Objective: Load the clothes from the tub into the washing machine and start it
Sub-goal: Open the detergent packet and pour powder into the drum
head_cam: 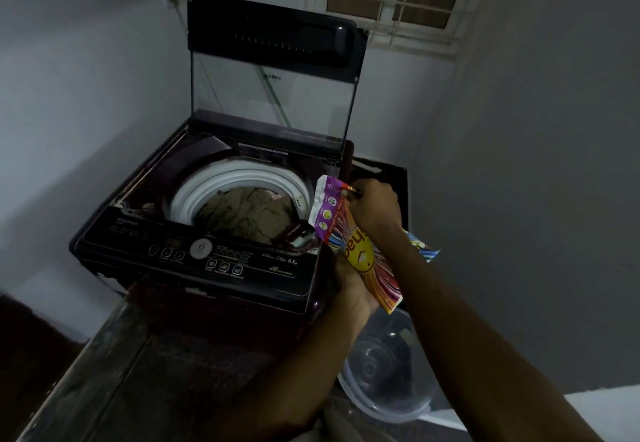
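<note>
**A:** Why've we got the detergent packet (360, 258) held right beside the washing machine (145, 233)?

**B:** Probably so the powder lands in the drum. Our left hand (349, 285) grips its bottom and our right hand (375, 204) pinches the top corner. The clothes (249, 213) are already inside, and the tub (388, 410) sits on the floor alongside.

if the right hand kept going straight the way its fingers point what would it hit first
The right hand points left and pinches the top of the detergent packet, so that comes first. Past it, probably the washing machine's white drum rim, though depth is unclear.
</note>
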